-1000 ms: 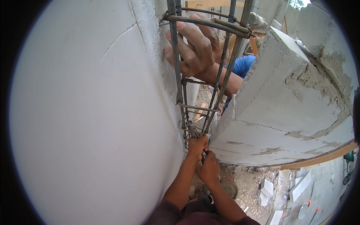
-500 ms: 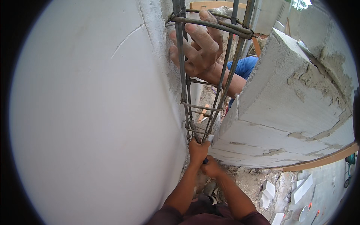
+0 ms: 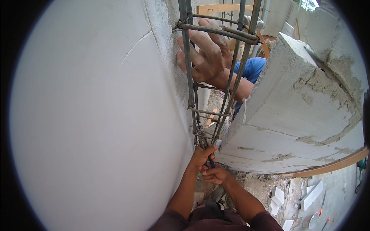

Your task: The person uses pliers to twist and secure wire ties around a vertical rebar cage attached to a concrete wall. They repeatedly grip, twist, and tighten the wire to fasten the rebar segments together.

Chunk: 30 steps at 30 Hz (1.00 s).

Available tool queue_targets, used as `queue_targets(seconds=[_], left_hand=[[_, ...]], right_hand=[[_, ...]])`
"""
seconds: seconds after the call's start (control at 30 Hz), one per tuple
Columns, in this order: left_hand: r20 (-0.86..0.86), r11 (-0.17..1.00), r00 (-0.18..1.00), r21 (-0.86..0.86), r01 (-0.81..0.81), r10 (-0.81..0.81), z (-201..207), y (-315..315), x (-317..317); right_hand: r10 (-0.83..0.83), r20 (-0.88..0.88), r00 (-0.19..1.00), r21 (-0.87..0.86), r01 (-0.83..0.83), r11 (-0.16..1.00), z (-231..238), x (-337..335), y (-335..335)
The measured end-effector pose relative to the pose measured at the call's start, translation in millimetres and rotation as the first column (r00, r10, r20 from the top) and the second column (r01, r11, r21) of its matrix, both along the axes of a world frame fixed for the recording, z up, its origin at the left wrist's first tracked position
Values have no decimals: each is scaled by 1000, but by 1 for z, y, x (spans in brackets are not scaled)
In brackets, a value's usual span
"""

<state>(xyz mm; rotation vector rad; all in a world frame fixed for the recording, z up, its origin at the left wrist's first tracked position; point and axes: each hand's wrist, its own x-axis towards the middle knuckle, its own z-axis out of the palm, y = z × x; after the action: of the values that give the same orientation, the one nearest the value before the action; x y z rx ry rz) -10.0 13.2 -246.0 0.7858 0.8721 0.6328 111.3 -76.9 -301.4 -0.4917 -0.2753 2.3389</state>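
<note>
A rebar cage (image 3: 227, 92) of upright rods tied with stirrups runs down between a smooth white wall (image 3: 96, 115) and a block wall (image 3: 300, 111). At its lower end my left hand (image 3: 201, 157) is closed around pliers with dark blue handles (image 3: 210, 164); their jaws are hard to make out among the rods. My right hand (image 3: 216, 175) is just below, its fingers curled at the handle ends. Higher up, another person's hand (image 3: 210, 54) reaches from the right behind the front rods, fingers spread close to the white wall.
The other person's blue clothing (image 3: 250, 69) shows behind the block wall. A curved-looking wooden board (image 3: 331, 163) runs along that wall's base. Below right lie white block pieces (image 3: 311, 195) and a white bucket (image 3: 310, 220). Rubble (image 3: 250, 184) covers the ground by my feet.
My right hand has shifted slightly down and its fingers have turned, so more of the blue handles shows. My left hand has tilted. The other person's hand has moved slightly down, fingers spread wider.
</note>
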Motion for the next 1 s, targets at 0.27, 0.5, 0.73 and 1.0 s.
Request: queue_targets(seconds=[0.27, 0.5, 0.73, 1.0], left_hand=[[-24, 999, 999, 2, -46, 46, -10, 1, 0], [205, 983, 971, -160, -93, 125, -1, 0, 11], [256, 968, 960, -245, -51, 115, -7, 8, 15], [37, 970, 973, -95, -222, 227, -21, 4, 21]], right_hand=[[-152, 537, 830, 79, 130, 988, 23, -1, -3], [-298, 829, 473, 294, 83, 952, 38, -7, -8], [-117, 621, 775, 44, 116, 992, 47, 5, -2], [-217, 787, 578, 176, 126, 976, 10, -3, -2]])
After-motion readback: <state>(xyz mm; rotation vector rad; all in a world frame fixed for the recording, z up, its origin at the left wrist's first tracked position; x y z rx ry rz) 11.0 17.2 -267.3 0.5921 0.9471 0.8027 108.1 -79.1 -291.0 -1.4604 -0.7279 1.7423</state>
